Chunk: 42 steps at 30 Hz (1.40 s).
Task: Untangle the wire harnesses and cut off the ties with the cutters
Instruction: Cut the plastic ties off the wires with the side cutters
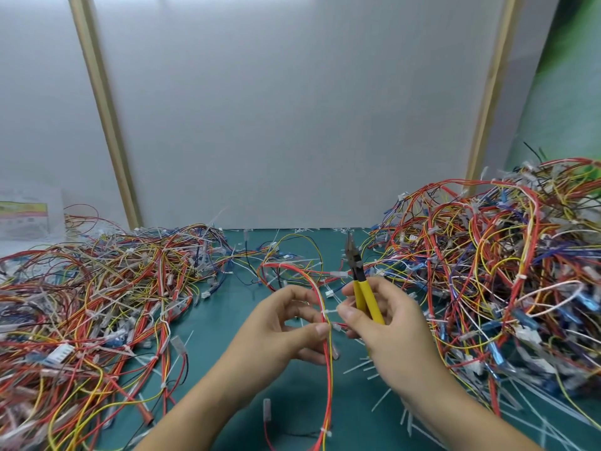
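A: What are the largest elements of the scene?

B: A flat teal-green work mat [227,369] backed by a pale grey panel wall [292,109]; on the mat's right side, a high heap of tangled red, yellow, blue and white wire harnesses [504,271]; on its left side, a lower, wider spread of similar multicoloured wires [97,304]; cut white plastic tie offcuts [383,398] lie scattered on the mat near the right forearm.

A: Where is the harness being worked on?

B: A slim bundle of red, yellow and white wires [328,369] runs between the two hands over the middle of the mat; it loops away beyond the fingers and trails down towards the lower edge of the view.

A: And the hands?

B: The left hand [286,323] is curled, thumb and fingers pinching the bundle; the right hand [383,323] is closed around the yellow-handled cutters [361,281], the dark jaws pointing up and away, nearly together, with the fingertips close to the bundle.

A: The smallest item?

B: A white cable tie [327,311] cinched round the bundle, between the two hands.
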Tool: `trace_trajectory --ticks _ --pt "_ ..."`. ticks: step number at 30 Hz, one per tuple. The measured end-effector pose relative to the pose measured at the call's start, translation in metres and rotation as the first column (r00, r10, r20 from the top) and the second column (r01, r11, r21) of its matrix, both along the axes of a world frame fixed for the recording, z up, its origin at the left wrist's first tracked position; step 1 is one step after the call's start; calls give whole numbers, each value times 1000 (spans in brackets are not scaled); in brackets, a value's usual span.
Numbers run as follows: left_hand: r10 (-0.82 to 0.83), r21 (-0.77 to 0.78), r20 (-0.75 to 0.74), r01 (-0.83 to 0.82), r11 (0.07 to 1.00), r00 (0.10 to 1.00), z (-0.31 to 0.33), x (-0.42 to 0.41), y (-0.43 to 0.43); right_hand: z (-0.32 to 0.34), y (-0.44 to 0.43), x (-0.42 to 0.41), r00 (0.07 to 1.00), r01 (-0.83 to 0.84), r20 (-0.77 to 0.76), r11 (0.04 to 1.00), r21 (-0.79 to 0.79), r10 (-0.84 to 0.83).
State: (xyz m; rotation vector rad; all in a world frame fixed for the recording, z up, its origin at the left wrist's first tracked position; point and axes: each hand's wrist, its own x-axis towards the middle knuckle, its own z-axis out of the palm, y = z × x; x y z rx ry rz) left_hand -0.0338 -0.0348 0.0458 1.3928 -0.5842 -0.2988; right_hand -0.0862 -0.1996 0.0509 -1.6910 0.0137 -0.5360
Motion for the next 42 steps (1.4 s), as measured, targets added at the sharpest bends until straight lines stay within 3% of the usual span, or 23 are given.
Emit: trace_trajectory --ticks 8,15,19,42 --pt "87 -69 68 -83 994 994 0 5 3 2 -5 0 998 -50 39 998 26 49" --pt "235 -198 89 -214 957 968 4 11 6 12 -11 -7 984 -176 -54 947 -270 167" --pt "255 -232 100 -227 946 962 4 12 7 8 -8 -9 970 -239 -126 910 -340 208" --pt "201 -213 111 -174 962 973 5 11 7 1 -8 -5 963 -238 -202 921 -309 181"
